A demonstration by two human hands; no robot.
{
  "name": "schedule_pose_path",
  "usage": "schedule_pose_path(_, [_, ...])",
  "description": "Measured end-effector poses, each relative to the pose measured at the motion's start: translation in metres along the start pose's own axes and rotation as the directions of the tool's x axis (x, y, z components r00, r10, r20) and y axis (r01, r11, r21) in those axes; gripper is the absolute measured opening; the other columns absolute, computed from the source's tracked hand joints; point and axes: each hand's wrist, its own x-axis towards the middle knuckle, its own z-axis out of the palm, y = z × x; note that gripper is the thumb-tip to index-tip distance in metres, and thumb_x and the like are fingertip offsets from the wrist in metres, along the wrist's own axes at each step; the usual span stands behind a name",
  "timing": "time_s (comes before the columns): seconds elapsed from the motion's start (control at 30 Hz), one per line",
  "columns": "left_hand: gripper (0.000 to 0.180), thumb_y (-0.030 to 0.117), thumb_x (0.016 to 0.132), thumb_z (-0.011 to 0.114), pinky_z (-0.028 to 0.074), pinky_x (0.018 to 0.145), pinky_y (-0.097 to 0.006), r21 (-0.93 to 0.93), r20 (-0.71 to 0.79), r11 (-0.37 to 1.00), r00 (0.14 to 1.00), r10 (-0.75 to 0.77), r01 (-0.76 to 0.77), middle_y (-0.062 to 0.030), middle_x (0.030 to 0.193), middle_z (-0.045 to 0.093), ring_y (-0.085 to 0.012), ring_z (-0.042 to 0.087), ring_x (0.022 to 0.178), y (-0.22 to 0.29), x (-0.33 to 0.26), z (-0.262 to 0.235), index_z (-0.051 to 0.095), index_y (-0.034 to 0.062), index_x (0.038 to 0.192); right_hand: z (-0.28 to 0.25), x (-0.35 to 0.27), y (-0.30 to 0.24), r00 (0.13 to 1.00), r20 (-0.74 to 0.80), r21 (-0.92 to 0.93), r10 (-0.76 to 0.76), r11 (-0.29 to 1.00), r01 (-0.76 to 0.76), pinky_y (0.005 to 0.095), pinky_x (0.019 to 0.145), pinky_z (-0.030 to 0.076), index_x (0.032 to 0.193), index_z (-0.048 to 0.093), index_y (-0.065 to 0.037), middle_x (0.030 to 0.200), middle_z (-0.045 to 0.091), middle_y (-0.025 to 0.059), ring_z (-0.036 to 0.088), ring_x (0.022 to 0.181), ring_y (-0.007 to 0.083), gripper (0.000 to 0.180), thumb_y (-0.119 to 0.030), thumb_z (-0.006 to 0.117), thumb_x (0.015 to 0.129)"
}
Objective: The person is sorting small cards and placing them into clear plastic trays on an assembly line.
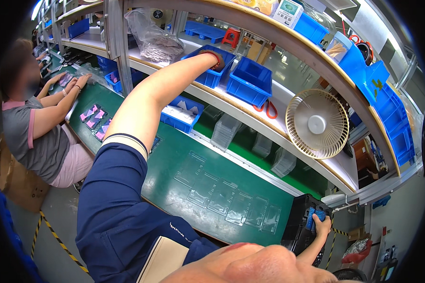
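My left arm stretches up and away to the lower shelf, where my left hand (216, 57), in a dark glove with a red cuff, reaches into a blue bin (210, 75). Its fingers are hidden inside the bin. A second blue bin (250, 82) stands just right of it. At the lower right my right hand (322, 226) grips a small blue piece (315, 218) on top of a black crate (300, 226) at the end of the green bench.
Several clear blister trays (226, 198) lie in a row on the green mat (174, 160), with stacks of clear trays (225, 132) behind. A beige fan (317, 123), red scissors (268, 109) and a plastic bag (156, 40) sit by the shelf. A co-worker (33, 122) sits at the left.
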Motion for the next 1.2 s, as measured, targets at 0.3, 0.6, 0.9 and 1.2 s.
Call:
schedule_pose_path(0.3, [0.063,0.037,0.087,0.057,0.041,0.100,-0.048,-0.219,-0.231,0.976,0.972,-0.051,-0.001,-0.0192,0.143,0.039,-0.0424,0.049,0.120,-0.003,-0.012,-0.014,0.036,0.0167,0.143,0.001,-0.004,0.003,0.996,-0.080,-0.007,-0.030,1.000,0.029,0.0429,0.080,0.049,0.089,0.063,0.003,0.090,0.067,0.0219,0.064,0.087,0.0379,0.055,-0.039,0.084,0.059])
schedule_pose_path(0.6, [0.029,0.016,0.078,0.071,0.048,0.088,-0.038,-0.231,-0.886,0.672,0.438,0.154,-0.703,-0.0163,0.105,0.063,-0.0313,0.061,0.100,-0.029,-0.228,0.084,0.064,0.0026,0.103,-0.012,-0.011,-0.024,0.979,-0.176,0.104,-0.100,0.987,0.119,0.0411,0.066,0.049,0.074,0.061,0.004,0.072,0.065,0.0191,0.064,0.067,0.0307,0.050,-0.035,0.087,0.056])
schedule_pose_path(0.9, [0.008,0.008,0.080,0.069,0.051,0.071,-0.032,-0.695,-0.633,0.420,0.774,0.029,-0.584,-0.0124,0.095,0.066,-0.0246,0.065,0.083,0.021,-0.279,0.228,0.067,0.0021,0.085,-0.011,-0.039,-0.074,0.992,-0.089,-0.083,-0.090,0.993,0.082,0.0415,0.072,0.050,0.078,0.058,0.007,0.083,0.066,0.0222,0.065,0.079,0.0347,0.059,-0.039,0.087,0.055])
schedule_pose_path(1.2, [0.006,0.008,0.081,0.067,0.050,0.074,-0.035,-0.644,-0.664,0.414,0.739,0.116,-0.643,-0.0105,0.089,0.066,-0.0268,0.064,0.084,0.032,-0.279,0.251,0.066,0.0024,0.084,-0.004,-0.020,-0.056,0.996,0.063,0.000,-0.063,0.998,0.063,0.0432,0.082,0.048,0.106,0.049,0.001,0.101,0.063,0.0225,0.061,0.096,0.0388,0.078,-0.033,0.091,0.050])
